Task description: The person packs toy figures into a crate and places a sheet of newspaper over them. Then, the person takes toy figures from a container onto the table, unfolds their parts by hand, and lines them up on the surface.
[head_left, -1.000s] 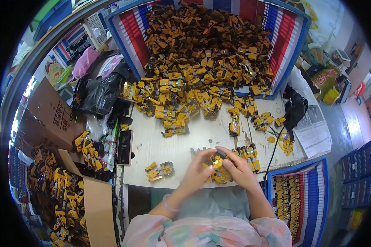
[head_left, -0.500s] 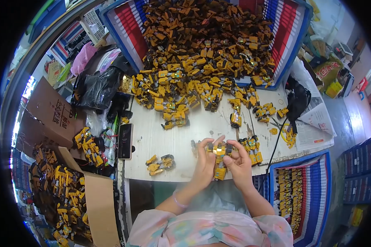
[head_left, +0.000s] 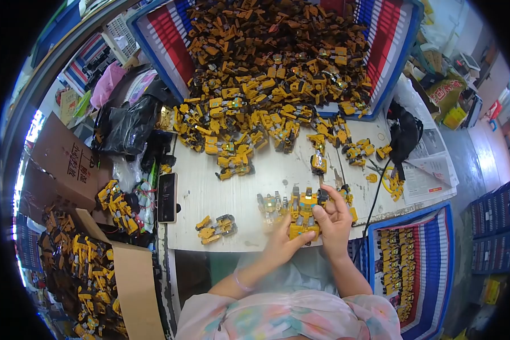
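Observation:
Over the table's front edge, both hands hold a yellow and black transforming toy robot [head_left: 306,211] with dark wheels at its top. My left hand [head_left: 282,242] grips its lower end, thumb along the yellow part; the other fingers are blurred or hidden. On the other side, my right hand [head_left: 335,226] is closed around the toy's right edge, the thumb on its front. A faint, smeared toy shape [head_left: 271,205] appears just left of the held one. Another yellow toy [head_left: 216,228] lies on the table to the left. Partly behind my right hand lies a further yellow toy [head_left: 346,196].
A large blue-rimmed crate [head_left: 394,62] at the back spills many yellow toys onto the white table [head_left: 201,187]. A phone [head_left: 167,197] lies at the left edge. Cardboard box [head_left: 133,283] lower left and lined crate [head_left: 445,266] lower right hold more toys. Pliers [head_left: 375,167] lie right.
My left hand has moved down from the toy's upper left to its lower end. The toy is turned somewhat, and my right hand stays on it. The whole view has shifted slightly.

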{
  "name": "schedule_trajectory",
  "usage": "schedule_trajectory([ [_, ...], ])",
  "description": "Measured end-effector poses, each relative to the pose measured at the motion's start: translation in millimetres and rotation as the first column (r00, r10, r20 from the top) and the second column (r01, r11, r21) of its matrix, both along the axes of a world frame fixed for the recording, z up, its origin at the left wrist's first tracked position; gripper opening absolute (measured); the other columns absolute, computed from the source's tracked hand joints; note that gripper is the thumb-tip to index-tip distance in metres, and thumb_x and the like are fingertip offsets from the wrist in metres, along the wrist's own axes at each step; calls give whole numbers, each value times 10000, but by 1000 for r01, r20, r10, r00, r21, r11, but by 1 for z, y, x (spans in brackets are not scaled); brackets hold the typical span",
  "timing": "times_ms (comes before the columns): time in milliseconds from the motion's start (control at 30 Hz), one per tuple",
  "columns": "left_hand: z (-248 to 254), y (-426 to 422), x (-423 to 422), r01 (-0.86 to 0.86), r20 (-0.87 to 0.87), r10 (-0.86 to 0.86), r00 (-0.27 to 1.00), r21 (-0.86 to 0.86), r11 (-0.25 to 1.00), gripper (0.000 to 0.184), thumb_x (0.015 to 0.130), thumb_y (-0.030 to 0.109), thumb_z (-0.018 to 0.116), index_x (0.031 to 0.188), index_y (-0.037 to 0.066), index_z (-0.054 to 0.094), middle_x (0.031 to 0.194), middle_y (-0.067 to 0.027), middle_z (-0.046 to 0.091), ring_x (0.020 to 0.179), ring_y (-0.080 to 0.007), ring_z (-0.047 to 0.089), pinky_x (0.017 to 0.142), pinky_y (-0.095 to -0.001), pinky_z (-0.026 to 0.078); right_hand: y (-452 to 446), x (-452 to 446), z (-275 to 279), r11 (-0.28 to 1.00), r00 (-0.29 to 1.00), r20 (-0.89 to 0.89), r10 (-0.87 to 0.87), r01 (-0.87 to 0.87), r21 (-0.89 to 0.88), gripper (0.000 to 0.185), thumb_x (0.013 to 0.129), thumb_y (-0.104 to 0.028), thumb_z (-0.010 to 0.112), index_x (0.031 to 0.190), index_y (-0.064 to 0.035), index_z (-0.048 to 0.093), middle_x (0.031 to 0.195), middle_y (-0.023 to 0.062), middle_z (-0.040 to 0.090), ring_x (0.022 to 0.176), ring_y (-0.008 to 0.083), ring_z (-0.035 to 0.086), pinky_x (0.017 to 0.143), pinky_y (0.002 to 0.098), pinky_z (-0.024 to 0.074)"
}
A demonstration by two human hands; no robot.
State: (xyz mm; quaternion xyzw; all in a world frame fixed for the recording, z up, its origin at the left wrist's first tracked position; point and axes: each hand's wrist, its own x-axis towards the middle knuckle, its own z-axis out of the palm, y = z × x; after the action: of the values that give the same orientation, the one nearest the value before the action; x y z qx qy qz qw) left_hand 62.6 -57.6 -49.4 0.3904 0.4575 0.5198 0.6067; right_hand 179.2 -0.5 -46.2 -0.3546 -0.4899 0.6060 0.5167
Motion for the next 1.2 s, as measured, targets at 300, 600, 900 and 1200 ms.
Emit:
schedule_trajectory([
  [300,-37,-16,-23,56,-329,-10,944,130,990,740,833,188,598,1375,33,117,1258,-202,436,1149,-277,456,966,-369,357,42,84,-15,937,934,-94,-344,336,-95,399,920,-212,459,1286,-66,395,1147,102,515,1041,157,499,905,305,406],
  [600,-44,-31,-74,-62,-740,436,512,474,878,391,798,95,583,1167,6,488,1088,-151,556,996,-256,537,840,-330,426,58,70,-60,941,467,827,-313,33,337,346,843,-134,512,1169,-19,510,1095,165,511,1027,308,475,916,382,357],
  [900,-45,-80,-146,-102,-978,174,-115,186,977,647,671,234,712,1215,32,425,1163,-145,468,1085,-327,436,997,-477,257,28,61,-34,876,625,640,-447,162,454,238,859,-120,513,1070,-19,560,1114,122,537,1076,248,473,938,340,337],
  [1200,0,-23,-97,284,-707,680,195,704,651,523,646,222,714,1119,123,514,1080,-80,486,1071,-283,474,954,-517,309,-8,2,-33,951,947,96,307,-301,-74,482,928,-301,417,1314,-23,339,1214,109,476,1083,193,485,900,328,415],
])
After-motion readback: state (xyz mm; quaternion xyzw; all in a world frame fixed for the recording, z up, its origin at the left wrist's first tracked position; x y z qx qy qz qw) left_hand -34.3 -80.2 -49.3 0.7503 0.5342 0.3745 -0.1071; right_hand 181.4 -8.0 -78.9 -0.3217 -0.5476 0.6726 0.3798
